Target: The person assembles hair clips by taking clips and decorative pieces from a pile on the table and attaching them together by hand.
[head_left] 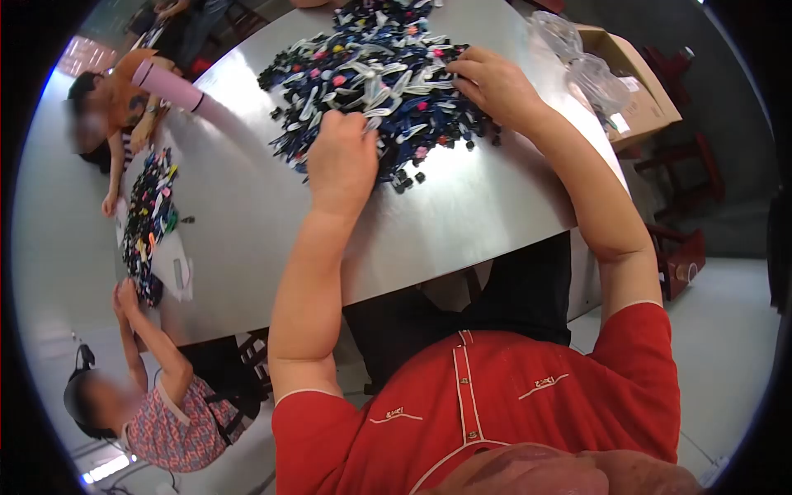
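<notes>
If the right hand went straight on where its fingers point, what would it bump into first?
The right hand would probably meet the pile of small pieces first, with white ones just ahead; I can't tell whether it already touches them.

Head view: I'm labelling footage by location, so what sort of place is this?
Probably a small-parts workshop: a metal-topped table holds a large heap of mixed small pieces, and a co-worker's hands are at a second, smaller heap.

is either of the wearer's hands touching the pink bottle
No, the left hand and right hand are both at the large pile of small pieces, while the pink bottle stands apart on the metal table.
</notes>
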Demonstrator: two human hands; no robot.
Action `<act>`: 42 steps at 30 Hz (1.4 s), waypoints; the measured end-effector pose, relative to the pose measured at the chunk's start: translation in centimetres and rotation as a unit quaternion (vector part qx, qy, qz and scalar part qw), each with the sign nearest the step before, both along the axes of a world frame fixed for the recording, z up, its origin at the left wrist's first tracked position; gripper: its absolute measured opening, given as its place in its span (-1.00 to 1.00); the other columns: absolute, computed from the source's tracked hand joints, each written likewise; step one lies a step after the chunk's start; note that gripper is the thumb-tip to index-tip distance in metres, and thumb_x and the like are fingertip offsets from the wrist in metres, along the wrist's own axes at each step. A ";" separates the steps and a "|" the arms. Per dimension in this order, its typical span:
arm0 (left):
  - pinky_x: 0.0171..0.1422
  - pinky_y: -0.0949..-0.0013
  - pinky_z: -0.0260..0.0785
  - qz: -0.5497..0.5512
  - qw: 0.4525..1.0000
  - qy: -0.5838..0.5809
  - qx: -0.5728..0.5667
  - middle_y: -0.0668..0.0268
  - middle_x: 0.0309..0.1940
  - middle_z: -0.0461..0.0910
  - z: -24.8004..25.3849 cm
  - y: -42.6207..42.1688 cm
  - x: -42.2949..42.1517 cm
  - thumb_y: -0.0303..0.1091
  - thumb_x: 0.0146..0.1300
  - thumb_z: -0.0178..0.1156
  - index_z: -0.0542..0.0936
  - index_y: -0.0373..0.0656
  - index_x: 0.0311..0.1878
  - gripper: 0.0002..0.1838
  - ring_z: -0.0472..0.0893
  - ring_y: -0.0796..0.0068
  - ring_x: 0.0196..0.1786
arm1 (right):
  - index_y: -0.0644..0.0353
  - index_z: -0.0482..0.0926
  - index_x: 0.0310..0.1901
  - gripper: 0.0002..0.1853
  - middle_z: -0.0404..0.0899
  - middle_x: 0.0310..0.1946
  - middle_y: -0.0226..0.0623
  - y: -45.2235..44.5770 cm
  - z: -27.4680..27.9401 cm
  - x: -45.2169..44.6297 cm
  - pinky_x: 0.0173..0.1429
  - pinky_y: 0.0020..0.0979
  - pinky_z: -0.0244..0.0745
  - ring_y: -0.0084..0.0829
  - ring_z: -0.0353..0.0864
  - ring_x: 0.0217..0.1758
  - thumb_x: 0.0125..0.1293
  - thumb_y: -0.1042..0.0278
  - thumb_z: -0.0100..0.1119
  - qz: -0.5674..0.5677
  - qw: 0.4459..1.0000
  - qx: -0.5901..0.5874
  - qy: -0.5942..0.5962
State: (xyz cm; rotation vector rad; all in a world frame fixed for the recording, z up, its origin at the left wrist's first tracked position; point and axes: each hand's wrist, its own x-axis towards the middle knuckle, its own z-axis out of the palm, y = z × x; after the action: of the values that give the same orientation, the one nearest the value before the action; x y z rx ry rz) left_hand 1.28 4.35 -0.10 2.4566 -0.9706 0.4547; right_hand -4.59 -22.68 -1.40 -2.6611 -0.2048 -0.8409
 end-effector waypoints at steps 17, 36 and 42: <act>-0.15 0.09 0.47 -0.079 0.982 0.084 -0.151 0.17 -0.25 0.58 -1.1 -0.8 1.5 -0.44 0.27 0.22 0.60 -0.15 -0.18 -0.92 0.62 0.03 -0.21 | 0.31 0.59 -0.21 -0.87 0.61 -0.46 -0.34 -3.1 2.0 -1.6 -0.20 -0.42 0.46 -0.55 0.52 -0.36 0.29 0.46 0.29 0.000 0.974 0.210 0.081; -0.11 0.15 0.48 -0.089 0.994 -0.047 -0.040 0.23 -0.30 0.52 -0.9 -1.5 -0.7 -0.40 0.18 0.33 0.63 -0.13 -0.26 -0.90 0.59 0.14 -0.19 | 0.30 0.59 -0.19 -0.90 0.57 -0.36 -0.25 -2.2 1.9 -2.0 -0.12 -0.41 0.50 -0.37 0.58 -0.29 0.28 0.53 0.21 0.040 0.955 0.229 0.185; -0.17 0.14 0.48 -0.100 0.990 -0.029 -0.096 0.22 -0.34 0.52 -0.9 -1.9 -0.7 -0.40 0.24 0.29 0.60 -0.12 -0.30 -0.94 0.61 0.13 -0.24 | 0.25 0.60 -0.16 -0.82 0.59 -0.33 -0.15 -0.9 -0.2 0.1 -0.09 -0.31 0.53 -0.22 0.63 -0.26 0.18 0.49 0.23 0.018 0.993 0.091 0.076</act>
State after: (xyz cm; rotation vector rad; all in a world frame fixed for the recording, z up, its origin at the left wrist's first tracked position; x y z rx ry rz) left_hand 0.57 2.42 -1.00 2.1594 -1.1288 0.5265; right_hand -4.48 -23.62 -1.65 -2.5277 -0.1305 -0.6123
